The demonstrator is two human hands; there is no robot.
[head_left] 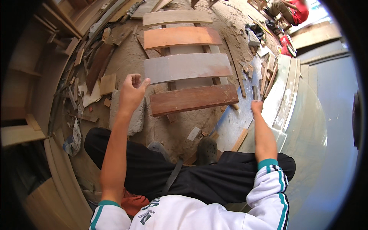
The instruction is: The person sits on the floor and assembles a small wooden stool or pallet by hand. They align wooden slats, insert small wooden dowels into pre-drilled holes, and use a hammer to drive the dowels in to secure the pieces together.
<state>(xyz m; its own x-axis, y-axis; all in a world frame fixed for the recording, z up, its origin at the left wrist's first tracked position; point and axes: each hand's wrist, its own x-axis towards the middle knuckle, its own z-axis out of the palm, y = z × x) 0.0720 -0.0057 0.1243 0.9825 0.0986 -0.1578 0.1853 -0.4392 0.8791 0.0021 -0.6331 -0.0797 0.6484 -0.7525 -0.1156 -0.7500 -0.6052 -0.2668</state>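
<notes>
1. Head view: the person sits on a low spot above a sandy, sawdust-strewn floor (126,57), black trousers and grey shoes below, both bare forearms reaching forward out of white sleeves with teal cuffs.
2. The left hand (132,92) is raised with its fingers curled loosely inward; its grip is released and holds nothing.
3. It hovers just beside the left ends of the pale grey flat wooden board (188,67) and the dark reddish-brown flat wooden board (193,99).
4. The right hand (257,106) seems clenched into a loose fist, and nothing shows in it; it is near the right end of the reddish-brown board, apart from it.
5. Four boards lie side by side across thin wooden battens; beyond the grey one come an orange-brown wooden board (182,37) and a pale tan wooden board (177,17).
6. A grey stone block (135,119) lies under the left wrist.
7. Wood offcuts litter the floor at left.
8. A person in a red top (297,11) sits far off at top right.
</notes>
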